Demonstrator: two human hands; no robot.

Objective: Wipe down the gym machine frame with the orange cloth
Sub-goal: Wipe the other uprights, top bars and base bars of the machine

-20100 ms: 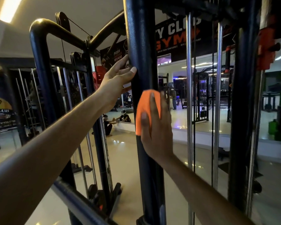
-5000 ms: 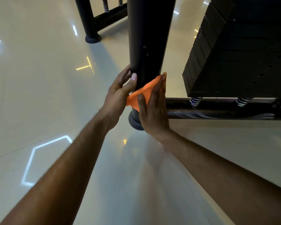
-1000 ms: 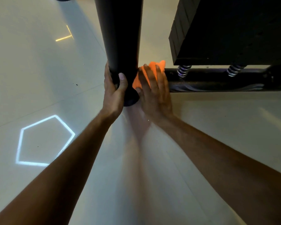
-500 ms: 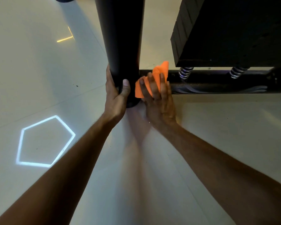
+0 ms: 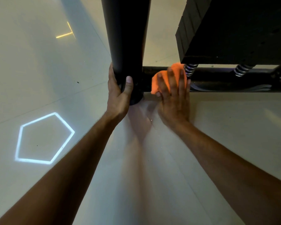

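A person's right hand presses the soft, light orange cloth flat-fingered onto the machine's low crossbar, fingers spread over the bunched fabric; the left hand wraps its grip round the upright post for support

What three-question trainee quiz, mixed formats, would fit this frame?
1. True or false: the left hand grips the black upright steel post.
2. The right hand presses the crumpled orange cloth on: A) the pale glossy floor B) the black horizontal base bar C) the black weight stack.
3. Fill in: coiled metal ____ sit under the weight stack.

Key: 1 true; 2 B; 3 springs.
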